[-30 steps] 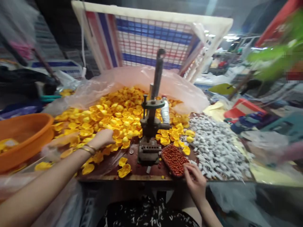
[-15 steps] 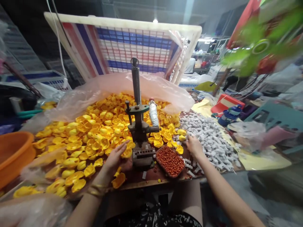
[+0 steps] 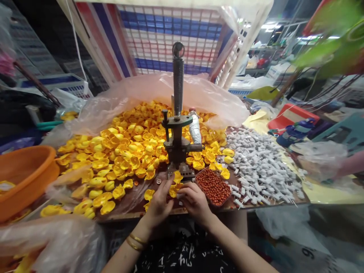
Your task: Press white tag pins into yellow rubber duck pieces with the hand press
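Left hand [image 3: 160, 201] fingers grip shell [image 3: 174, 189] at press's [image 3: 176, 151] six o'clock, seemingly steadying it; right hand's [image 3: 196, 199] fingers bunched alongside, pinch unclear; beads [image 3: 214, 189] at four o'clock, within right's reach

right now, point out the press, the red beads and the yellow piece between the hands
press [image 3: 176, 134]: head view, dark column
red beads [image 3: 214, 186]: head view, heap's middle
yellow piece [image 3: 178, 177]: head view, upper lobe

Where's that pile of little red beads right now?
In the head view, the pile of red beads lies right of the metal press, beside the right hand, with the heap of white pieces on its other side.
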Available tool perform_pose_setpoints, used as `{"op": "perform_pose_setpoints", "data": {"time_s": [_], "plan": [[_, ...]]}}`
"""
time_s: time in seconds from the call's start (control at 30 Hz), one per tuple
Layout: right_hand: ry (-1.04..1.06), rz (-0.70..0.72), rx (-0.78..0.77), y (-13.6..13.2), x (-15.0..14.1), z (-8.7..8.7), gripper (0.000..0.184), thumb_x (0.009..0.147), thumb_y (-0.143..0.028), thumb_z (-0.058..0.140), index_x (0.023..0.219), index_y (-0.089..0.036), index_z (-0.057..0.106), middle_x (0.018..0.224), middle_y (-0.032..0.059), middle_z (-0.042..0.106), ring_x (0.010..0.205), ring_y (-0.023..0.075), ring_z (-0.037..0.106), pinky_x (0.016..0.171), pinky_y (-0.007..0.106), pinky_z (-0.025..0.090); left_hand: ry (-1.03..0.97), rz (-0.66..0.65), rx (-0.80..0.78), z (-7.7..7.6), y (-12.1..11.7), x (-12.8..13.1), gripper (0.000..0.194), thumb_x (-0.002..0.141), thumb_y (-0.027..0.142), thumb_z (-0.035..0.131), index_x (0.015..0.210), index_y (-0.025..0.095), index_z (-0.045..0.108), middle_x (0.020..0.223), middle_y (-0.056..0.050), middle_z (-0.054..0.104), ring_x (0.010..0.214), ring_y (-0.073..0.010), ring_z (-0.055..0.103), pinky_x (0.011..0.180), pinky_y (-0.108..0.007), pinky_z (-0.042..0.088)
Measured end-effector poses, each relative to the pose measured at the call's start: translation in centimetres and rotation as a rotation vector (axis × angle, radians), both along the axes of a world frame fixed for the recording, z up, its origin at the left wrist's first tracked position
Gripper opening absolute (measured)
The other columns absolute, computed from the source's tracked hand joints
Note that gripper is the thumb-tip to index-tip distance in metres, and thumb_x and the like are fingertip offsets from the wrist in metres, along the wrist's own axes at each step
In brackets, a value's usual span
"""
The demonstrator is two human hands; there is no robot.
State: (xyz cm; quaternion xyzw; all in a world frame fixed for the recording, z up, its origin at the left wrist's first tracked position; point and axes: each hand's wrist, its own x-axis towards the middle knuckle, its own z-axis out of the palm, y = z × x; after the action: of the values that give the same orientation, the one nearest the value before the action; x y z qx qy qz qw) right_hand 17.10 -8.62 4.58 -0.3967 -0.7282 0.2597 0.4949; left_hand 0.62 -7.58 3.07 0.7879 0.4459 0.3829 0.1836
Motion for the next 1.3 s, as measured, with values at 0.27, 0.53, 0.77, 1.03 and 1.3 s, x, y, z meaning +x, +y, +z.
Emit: {"op": "perform_pose_setpoints", "data": {"time_s": [0.27, 0.53, 0.77, 1.03, 1.3], "plan": [[-0.167, -0.060, 0.152, -0.2, 0.2, -0.2, 0.017, 0.089, -0.019, 0.056, 0.100, -0.025, 0.067, 0.092, 0.0037, 0.070, 0.080, 0.0171, 0.056, 0.073, 0.032, 0.045, -0.050, -0.041, 0.046, -0.3, -0.2, -0.1, 0.084, 0.076, -0.002, 0.044, 0.148, 0.035, 0.021, 0.123, -0.008, 0.056, 0.115, -0.0221, 0.057, 0.092, -0.034, 0.053], [-0.647, -0.415, -0.124, 3.2, 5.9, -1.5, 0.024, 0.086, -0.009, 0.047, 0.093, -0.013, 0.070, 0.098, 0.0158, 0.060, 0.095, 0.0258, 0.052, 0.081, 0.038, 0.044, -0.365, 0.200, -0.149, -0.2, 1.0, -0.2, 0.028, 0.076, 0.027, 0.069, 0.104, 0.026, 0.073, 0.102, -0.006, 0.059, 0.094, -0.0194, 0.062, 0.078, -0.029, 0.054], [-0.775, -0.353, -0.394, 6.0, 8.8, -1.7, 0.015, 0.079, -0.008, 0.054, 0.072, -0.014, 0.066, 0.084, 0.0115, 0.067, 0.085, 0.0218, 0.060, 0.077, 0.031, 0.045, -1.070, 0.403, -0.763, -0.9, 0.9, 0.4, 0.050, 0.050, 0.035, 0.088, 0.096, 0.017, 0.075, 0.098, -0.008, 0.072, 0.084, -0.0193, 0.067, 0.078, -0.030, 0.054], [0.289, 0.026, -0.514, 3.0, 1.2, -0.5, 0.012, 0.074, -0.024, 0.064, 0.081, -0.017, 0.071, 0.082, 0.0050, 0.073, 0.077, 0.0189, 0.068, 0.073, 0.029, 0.054, -1.300, 0.291, -0.890, 0.8, 0.6, 1.7, 0.041, 0.047, 0.032, 0.090, 0.081, 0.014, 0.076, 0.085, -0.008, 0.075, 0.083, -0.0188, 0.068, 0.072, -0.025, 0.054], [0.470, 0.040, -0.615, 2.6, -0.2, -0.7, 0.017, 0.069, -0.032, 0.073, 0.078, -0.018, 0.072, 0.080, 0.0057, 0.074, 0.075, 0.0199, 0.069, 0.072, 0.031, 0.056, -1.320, 0.248, -0.883, 1.1, 0.2, 2.0, 0.041, 0.051, 0.033, 0.088, 0.085, 0.013, 0.076, 0.087, -0.010, 0.075, 0.093, -0.0251, 0.068, 0.085, -0.035, 0.052]]}}
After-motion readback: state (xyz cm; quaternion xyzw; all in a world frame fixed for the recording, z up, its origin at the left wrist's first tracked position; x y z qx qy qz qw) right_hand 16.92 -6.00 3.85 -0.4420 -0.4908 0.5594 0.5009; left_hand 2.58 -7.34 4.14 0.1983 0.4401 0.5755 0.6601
